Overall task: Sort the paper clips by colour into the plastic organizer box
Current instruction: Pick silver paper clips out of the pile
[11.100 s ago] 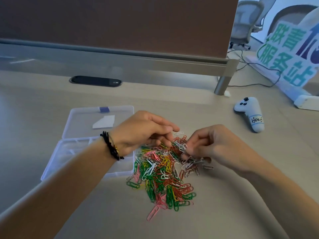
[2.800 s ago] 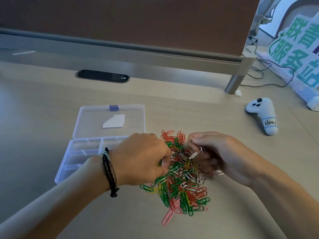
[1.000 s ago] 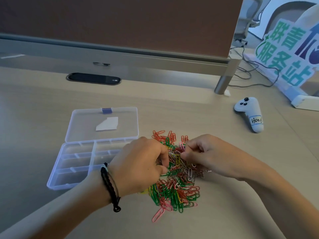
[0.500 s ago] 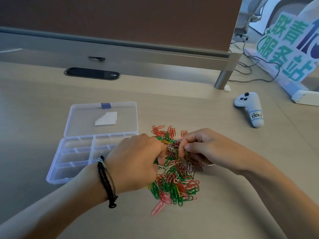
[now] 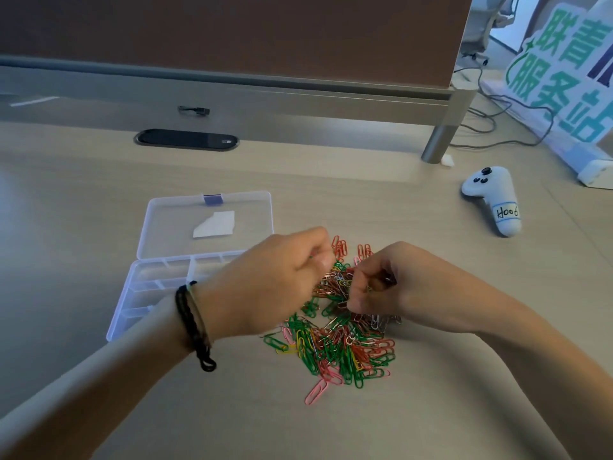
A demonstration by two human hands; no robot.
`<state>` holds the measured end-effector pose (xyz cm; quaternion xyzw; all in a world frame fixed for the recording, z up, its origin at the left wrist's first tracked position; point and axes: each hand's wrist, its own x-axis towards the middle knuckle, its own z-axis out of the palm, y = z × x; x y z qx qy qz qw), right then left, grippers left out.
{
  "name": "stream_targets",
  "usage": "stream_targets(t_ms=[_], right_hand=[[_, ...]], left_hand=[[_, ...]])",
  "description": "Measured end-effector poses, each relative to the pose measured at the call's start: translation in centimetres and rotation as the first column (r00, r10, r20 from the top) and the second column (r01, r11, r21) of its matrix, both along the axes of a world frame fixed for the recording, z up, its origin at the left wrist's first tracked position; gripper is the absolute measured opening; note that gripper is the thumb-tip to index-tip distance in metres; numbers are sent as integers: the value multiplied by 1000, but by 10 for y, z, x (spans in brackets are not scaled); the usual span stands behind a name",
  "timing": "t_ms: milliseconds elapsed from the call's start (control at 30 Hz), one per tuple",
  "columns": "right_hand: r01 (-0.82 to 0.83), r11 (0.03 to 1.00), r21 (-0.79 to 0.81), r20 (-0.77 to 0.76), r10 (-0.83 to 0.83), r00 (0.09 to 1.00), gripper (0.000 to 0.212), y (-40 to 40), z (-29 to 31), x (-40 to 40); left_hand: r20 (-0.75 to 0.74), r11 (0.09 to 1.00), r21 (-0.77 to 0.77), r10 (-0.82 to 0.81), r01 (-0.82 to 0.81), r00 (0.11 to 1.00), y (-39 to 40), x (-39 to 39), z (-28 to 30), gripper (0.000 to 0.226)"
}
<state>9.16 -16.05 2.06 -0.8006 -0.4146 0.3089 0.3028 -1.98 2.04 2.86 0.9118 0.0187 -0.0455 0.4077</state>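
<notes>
A heap of paper clips [image 5: 338, 340] in green, red, pink, yellow and silver lies on the desk in front of me. My left hand [image 5: 275, 280], with a black cord bracelet at the wrist, hovers over the heap's far left part. Its fingertips are pinched together and blurred, and the clip between them is hardly visible. My right hand [image 5: 394, 283] is curled over the heap's far right side and grips a small bunch of silver clips. The clear plastic organizer box [image 5: 146, 293] lies open to the left. My left hand covers its right end. The compartments I can see hold nothing.
The box lid [image 5: 205, 224] lies flat behind the compartments with a white paper scrap on it. A white controller [image 5: 494, 200] lies at the right. A divider panel and a black cable port [image 5: 185, 139] are at the back; a sign and cables are at the far right.
My left hand has lifted a little from the heap and shifted toward its far edge. My right hand stays curled over the heap's right side.
</notes>
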Motion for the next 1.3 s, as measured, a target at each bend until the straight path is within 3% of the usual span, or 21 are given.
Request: stream_targets(t_ms=[100,300,433,533,700,833,1033,1167,1300], right_hand=[[-45,996,-80,107,53,993,9,1,1,-5],[-57,940,-337,353,182,918,20,1,3,-13],[-41,941,-337,386,177,905,20,-4,10,-8],[-60,957,-285,404,176,898,17,-3,12,-11],[-105,949,-297,495,247,833,15,5,4,-20],[-108,947,-302,559,268,785,11,6,1,-21],[-87,949,-302,554,249,794,7,0,2,-16],[-28,956,-294,590,204,781,10,-2,2,-12],[-63,969,-239,613,201,764,9,-1,3,-13]], left_hand=[[-64,983,-182,28,-39,998,6,3,10,29],[-152,977,-211,-51,18,987,3,5,15,24],[-153,973,-226,-72,36,986,4,2,19,15],[-208,977,-214,-60,14,976,6,4,15,26],[-369,934,-356,-112,-28,923,11,9,1,31],[-217,987,-147,-100,69,971,7,8,-2,14],[-38,971,214,120,-109,992,10,11,-19,14],[-41,949,309,-45,56,998,1,6,-18,15],[-23,856,500,-137,130,990,-4,5,-19,13]])
